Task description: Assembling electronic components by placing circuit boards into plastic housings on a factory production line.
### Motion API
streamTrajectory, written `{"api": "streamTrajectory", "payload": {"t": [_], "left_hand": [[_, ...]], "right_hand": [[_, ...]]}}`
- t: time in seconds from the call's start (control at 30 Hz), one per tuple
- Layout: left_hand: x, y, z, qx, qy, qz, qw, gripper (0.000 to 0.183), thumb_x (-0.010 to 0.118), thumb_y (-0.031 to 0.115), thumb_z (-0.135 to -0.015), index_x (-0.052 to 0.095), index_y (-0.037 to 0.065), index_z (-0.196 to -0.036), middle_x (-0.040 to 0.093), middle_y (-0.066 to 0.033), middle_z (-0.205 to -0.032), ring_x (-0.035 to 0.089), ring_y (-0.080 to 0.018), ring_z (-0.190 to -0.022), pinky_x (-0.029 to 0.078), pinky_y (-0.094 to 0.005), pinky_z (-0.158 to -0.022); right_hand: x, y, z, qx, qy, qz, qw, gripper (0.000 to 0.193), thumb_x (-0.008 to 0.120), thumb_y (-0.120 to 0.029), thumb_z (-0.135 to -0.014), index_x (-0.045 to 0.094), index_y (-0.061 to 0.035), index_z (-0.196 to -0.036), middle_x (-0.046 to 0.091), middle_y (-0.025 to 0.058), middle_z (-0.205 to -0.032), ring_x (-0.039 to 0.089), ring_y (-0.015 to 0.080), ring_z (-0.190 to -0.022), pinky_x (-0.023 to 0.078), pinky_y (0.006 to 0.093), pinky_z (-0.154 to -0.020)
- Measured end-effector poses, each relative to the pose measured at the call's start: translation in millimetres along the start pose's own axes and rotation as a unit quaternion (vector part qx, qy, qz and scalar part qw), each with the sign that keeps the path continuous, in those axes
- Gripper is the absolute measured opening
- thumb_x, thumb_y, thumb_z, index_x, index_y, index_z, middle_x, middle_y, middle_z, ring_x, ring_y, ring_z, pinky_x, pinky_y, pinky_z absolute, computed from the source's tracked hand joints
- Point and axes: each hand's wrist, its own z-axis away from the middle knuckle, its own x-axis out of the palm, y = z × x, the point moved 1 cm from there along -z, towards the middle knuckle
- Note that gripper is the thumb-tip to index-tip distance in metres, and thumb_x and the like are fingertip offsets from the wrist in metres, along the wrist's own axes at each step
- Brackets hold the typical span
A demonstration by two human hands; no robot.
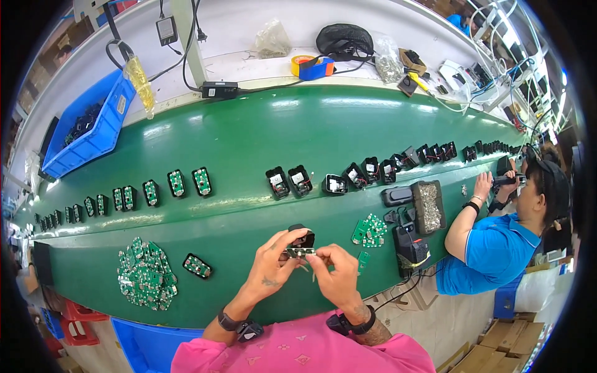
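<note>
In front of my chest, my left hand (272, 262) is closed around a small black plastic housing (305, 237), its open side tilted toward me. A small circuit board (300, 252) lies across the mouth of the housing, between my hands. My right hand (334, 268) pinches the board's right end with thumb and fingers. Short pale strips, perhaps leads, show below the board, but my fingers partly hide them. Nearest on the left, a black housing with a green board fitted in it (198, 265) rests on the green bench (249, 130).
A heap of green boards (147, 273) lies left, with a smaller board pile (371, 230) right. Housings line the bench's middle. A tray of small metal parts (428, 207) and a black device (410, 248) stand right, near a co-worker in blue (497, 248). A blue bin (93, 127) sits far left.
</note>
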Motion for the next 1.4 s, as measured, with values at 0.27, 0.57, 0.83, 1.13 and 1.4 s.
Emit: {"api": "streamTrajectory", "payload": {"t": [0.27, 0.57, 0.83, 1.13, 1.4], "left_hand": [[2, -10, 0, 0.068, -0.005, -0.029, 0.997, 0.054, 0.064, -0.013, -0.083, 0.059, 0.007, -0.133, 0.058, -0.0135, -0.127, 0.068, -0.0197, -0.099, 0.060, -0.0281, -0.082], [7, -19, -2, 0.098, 0.059, -0.130, 0.985, 0.053, 0.056, -0.013, -0.082, 0.063, 0.011, -0.129, 0.066, -0.0195, -0.119, 0.071, -0.0298, -0.100, 0.059, -0.0369, -0.080], [9, -16, 2, 0.101, 0.106, -0.111, 0.983, 0.055, 0.051, -0.015, -0.082, 0.061, 0.006, -0.131, 0.067, -0.0150, -0.121, 0.068, -0.0158, -0.091, 0.055, -0.0256, -0.074], [10, -9, 6, -0.063, 0.060, 0.111, 0.990, 0.033, 0.055, 0.003, -0.098, 0.057, 0.001, -0.131, 0.066, -0.0136, -0.112, 0.072, -0.0173, -0.079, 0.060, -0.0280, -0.061], [20, -15, 0, -0.053, 0.134, 0.112, 0.983, 0.027, 0.053, 0.008, -0.101, 0.059, 0.002, -0.127, 0.070, -0.0131, -0.104, 0.071, -0.0166, -0.065, 0.058, -0.0270, -0.053]], "right_hand": [[11, 15, 0, 0.044, -0.024, -0.168, 0.985, 0.008, 0.067, -0.002, -0.092, 0.067, 0.0051, -0.088, 0.064, 0.0050, -0.078, 0.057, 0.0081, -0.060, 0.044, 0.0230, -0.051], [-1, 2, -14, 0.004, -0.077, -0.046, 0.996, 0.015, 0.070, -0.007, -0.090, 0.063, 0.0032, -0.081, 0.060, 0.0057, -0.065, 0.053, 0.0101, -0.054, 0.038, 0.0290, -0.049], [-8, -8, -13, 0.010, -0.071, 0.047, 0.996, 0.019, 0.067, -0.012, -0.094, 0.063, 0.0006, -0.081, 0.058, 0.0126, -0.066, 0.055, 0.0254, -0.053, 0.043, 0.0355, -0.051], [5, 11, -10, 0.034, -0.040, 0.058, 0.997, 0.017, 0.069, -0.014, -0.093, 0.063, 0.0007, -0.087, 0.059, 0.0089, -0.062, 0.054, 0.0190, -0.050, 0.042, 0.0325, -0.049], [19, 12, -16, -0.022, -0.051, 0.030, 0.998, 0.037, 0.055, -0.014, -0.100, 0.053, -0.0016, -0.135, 0.068, 0.0220, -0.098, 0.071, 0.0301, -0.082, 0.055, 0.0381, -0.069]]}}
